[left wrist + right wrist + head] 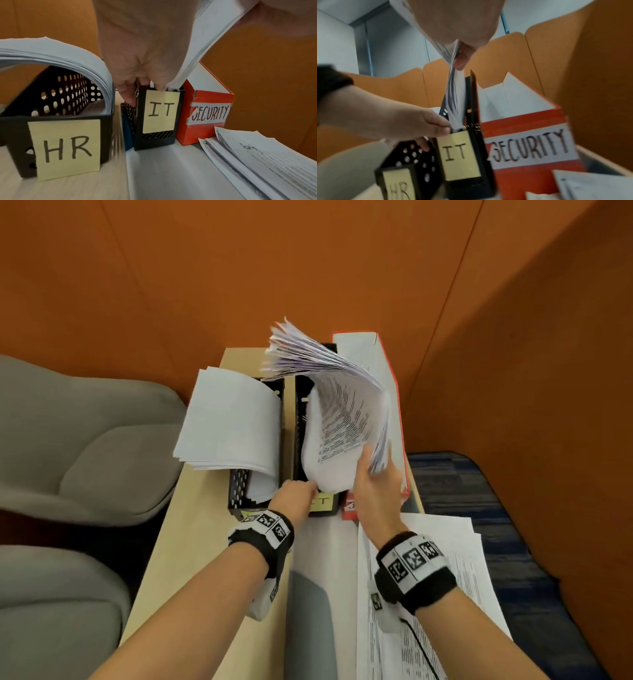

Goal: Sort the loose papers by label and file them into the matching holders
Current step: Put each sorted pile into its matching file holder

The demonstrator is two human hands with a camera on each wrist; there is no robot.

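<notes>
Currently, three holders stand in a row on the desk (161, 559): the black HR holder (56, 108) at left, the black IT holder (157, 119) in the middle and the red SECURITY holder (204, 116) at right. The right hand (378, 474) has a closed grip on a thick sheaf of printed papers (342, 419), thumb on the front sheet, fingers behind. The sheaf's lower end sits inside the IT holder; its upper sheets fan out and bend leftward. The left hand (296, 491) has a closed grip on the front top edge of the IT holder, touching the sheaf's lower corner. White sheets (229, 422) curl out of the HR holder. Loose papers (445, 559) lie on the desk near the right wrist.
</notes>
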